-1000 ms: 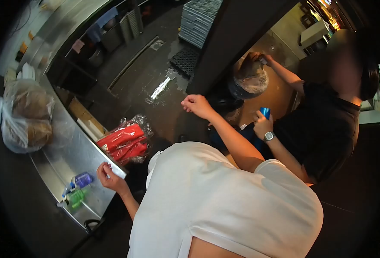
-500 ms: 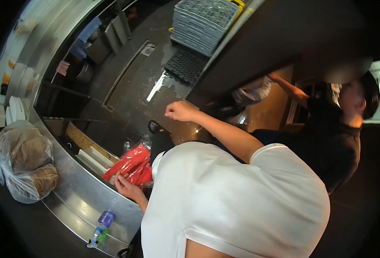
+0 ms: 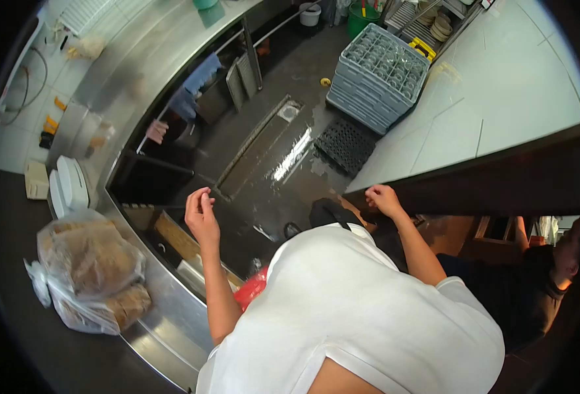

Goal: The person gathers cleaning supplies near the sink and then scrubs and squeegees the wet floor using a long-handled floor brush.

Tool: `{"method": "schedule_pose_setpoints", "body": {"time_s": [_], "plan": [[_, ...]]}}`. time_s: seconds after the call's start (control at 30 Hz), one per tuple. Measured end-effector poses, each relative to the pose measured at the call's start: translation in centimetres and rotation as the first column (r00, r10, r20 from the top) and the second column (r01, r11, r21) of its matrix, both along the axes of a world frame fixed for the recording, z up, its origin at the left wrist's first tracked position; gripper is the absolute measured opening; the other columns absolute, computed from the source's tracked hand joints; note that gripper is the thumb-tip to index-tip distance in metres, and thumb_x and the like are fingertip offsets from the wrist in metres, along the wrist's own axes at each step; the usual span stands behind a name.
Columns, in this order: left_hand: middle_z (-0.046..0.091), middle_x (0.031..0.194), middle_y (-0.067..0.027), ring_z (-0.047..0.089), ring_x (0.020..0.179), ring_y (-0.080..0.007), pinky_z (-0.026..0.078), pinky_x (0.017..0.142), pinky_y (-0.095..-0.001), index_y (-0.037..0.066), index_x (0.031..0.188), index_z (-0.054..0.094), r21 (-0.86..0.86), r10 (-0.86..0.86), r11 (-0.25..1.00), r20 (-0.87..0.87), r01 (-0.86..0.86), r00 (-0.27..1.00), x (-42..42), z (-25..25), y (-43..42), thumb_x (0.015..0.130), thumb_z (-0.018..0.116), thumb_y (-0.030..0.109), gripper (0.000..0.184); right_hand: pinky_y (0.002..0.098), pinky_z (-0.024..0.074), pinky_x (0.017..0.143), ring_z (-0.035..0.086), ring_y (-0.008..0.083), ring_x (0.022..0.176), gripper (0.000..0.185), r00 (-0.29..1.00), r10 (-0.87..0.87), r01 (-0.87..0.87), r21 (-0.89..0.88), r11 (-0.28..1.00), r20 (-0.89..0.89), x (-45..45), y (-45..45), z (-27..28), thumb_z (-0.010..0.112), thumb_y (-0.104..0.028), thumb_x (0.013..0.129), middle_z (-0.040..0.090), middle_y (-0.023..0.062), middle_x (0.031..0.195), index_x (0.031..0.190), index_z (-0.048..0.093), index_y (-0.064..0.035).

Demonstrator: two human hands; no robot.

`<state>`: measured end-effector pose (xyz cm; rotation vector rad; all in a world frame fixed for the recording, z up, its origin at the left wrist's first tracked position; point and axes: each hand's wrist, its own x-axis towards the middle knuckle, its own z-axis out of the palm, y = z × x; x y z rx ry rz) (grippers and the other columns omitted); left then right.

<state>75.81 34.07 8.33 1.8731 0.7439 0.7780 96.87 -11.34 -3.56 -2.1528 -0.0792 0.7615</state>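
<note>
My left hand (image 3: 202,215) is raised beside the steel counter (image 3: 165,341), its fingers apart and nothing in them. To the right, my right hand (image 3: 383,199) hangs over the floor near the wall's lower edge, its fingers loosely curled; no object shows in it. A red item in clear plastic (image 3: 252,289) lies below my left forearm, partly hidden by my white shirt. Clear bags with brown contents (image 3: 96,266) rest at the counter's left side.
Stacked grey glass racks (image 3: 379,79) stand at the back beside a black mat (image 3: 345,146). A white tiled wall (image 3: 474,111) borders the right. Another person in black (image 3: 523,295) is at the far right. The floor (image 3: 264,177) looks wet.
The view has moved forward past the dark partition. My left hand has risen away from the red item, and my right hand now appears farther right. The other person has shifted toward the right edge.
</note>
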Motion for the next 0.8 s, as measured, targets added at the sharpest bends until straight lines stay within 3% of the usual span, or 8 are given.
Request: {"method": "schedule_pose_setpoints", "body": {"time_s": [0.13,0.23,0.3,0.47,0.57,0.7,0.73,0.8], "plan": [[0.066,0.099,-0.0074,0.065,0.079,-0.0142,0.052,0.073,-0.0275,-0.001,0.106,0.068,0.037,-0.087,0.995,-0.038,0.088,0.995,7.7,-0.3,2.6,0.1,0.056,0.007,0.016,0.0269,0.0535,0.06,0.066,0.0117,0.066,0.018,0.983,-0.157,0.168,0.123,0.978,-0.093,3.8,1.4,-2.3,0.064,-0.019,0.096,0.07,0.005,0.079,0.096,0.07,-0.0021],[0.066,0.098,-0.0079,0.066,0.078,-0.0148,0.052,0.073,-0.0272,-0.002,0.106,0.068,0.118,-0.062,0.99,-0.084,0.072,0.995,11.2,-0.8,3.7,0.099,0.057,0.008,0.016,0.0261,0.0529,0.059,0.066,0.0118,0.065,0.018,0.974,-0.169,0.197,0.194,0.961,-0.149,7.9,4.2,-3.7,0.063,-0.019,0.097,0.07,0.0045,0.078,0.095,0.069,-0.0023],[0.067,0.1,-0.0051,0.065,0.08,-0.0119,0.051,0.071,-0.0249,0.001,0.107,0.069,0.071,0.003,0.997,-0.155,0.008,0.988,12.1,-2.0,4.7,0.1,0.057,0.01,0.016,0.0257,0.0519,0.057,0.065,0.0109,0.063,0.018,0.971,-0.167,0.209,0.265,0.941,-0.173,11.6,6.9,-4.1,0.064,-0.02,0.096,0.069,0.0042,0.076,0.093,0.069,-0.0024],[0.069,0.097,-0.0036,0.066,0.078,-0.0108,0.05,0.067,-0.0238,0.004,0.109,0.07,-0.008,0.116,0.992,-0.268,-0.123,0.956,12.1,-7.3,7.2,0.1,0.06,0.014,0.017,0.025,0.0518,0.059,0.064,0.0106,0.063,0.017,0.996,-0.054,0.071,0.281,0.957,-0.068,23.2,15.0,-3.2,0.064,-0.018,0.095,0.07,0.0042,0.077,0.092,0.07,-0.0029],[0.067,0.096,-0.0087,0.067,0.075,-0.0149,0.052,0.069,-0.0272,-0.001,0.107,0.069,-0.037,0.155,0.983,-0.356,-0.18,0.921,12.2,-8.1,7.6,0.098,0.06,0.009,0.015,0.0261,0.0523,0.061,0.065,0.0113,0.064,0.018,0.999,-0.003,0.015,0.274,0.962,-0.045,28.5,20.0,-3.1,0.064,-0.018,0.095,0.07,0.0049,0.077,0.092,0.071,-0.0018],[0.068,0.093,-0.0087,0.066,0.073,-0.0141,0.051,0.066,-0.0258,0.0,0.108,0.069,-0.133,0.217,0.949,-0.379,-0.285,0.9,12.9,-12.3,9.9,0.098,0.062,0.012,0.017,0.0288,0.0531,0.063,0.067,0.0115,0.064,0.02,0.991,0.113,-0.126,0.199,0.972,0.077,35.2,25.3,-3.6,0.064,-0.02,0.093,0.072,0.0054,0.077,0.091,0.072,-0.0022],[0.068,0.092,-0.0086,0.066,0.072,-0.0141,0.051,0.066,-0.0261,0.0,0.107,0.069,-0.175,0.213,0.938,-0.39,-0.299,0.896,14.5,-13.1,10.7,0.098,0.062,0.012,0.017,0.0344,0.0548,0.068,0.071,0.0204,0.07,0.021,0.987,0.147,-0.155,0.125,0.98,0.071,36.5,26.2,-3.7,0.064,-0.023,0.091,0.073,0.0089,0.079,0.093,0.073,-0.0041],[0.068,0.091,-0.0084,0.066,0.072,-0.0141,0.051,0.066,-0.0268,0.0,0.107,0.07,-0.258,0.183,0.914,-0.423,-0.312,0.887,17.5,-14.3,12.5,0.097,0.062,0.012,0.017,0.0385,0.0551,0.073,0.071,0.0277,0.076,0.022,0.954,0.241,-0.244,-0.007,0.97,0.181,39.0,26.5,-5.4,0.064,-0.025,0.091,0.073,0.0116,0.082,0.094,0.073,-0.0057]]}}
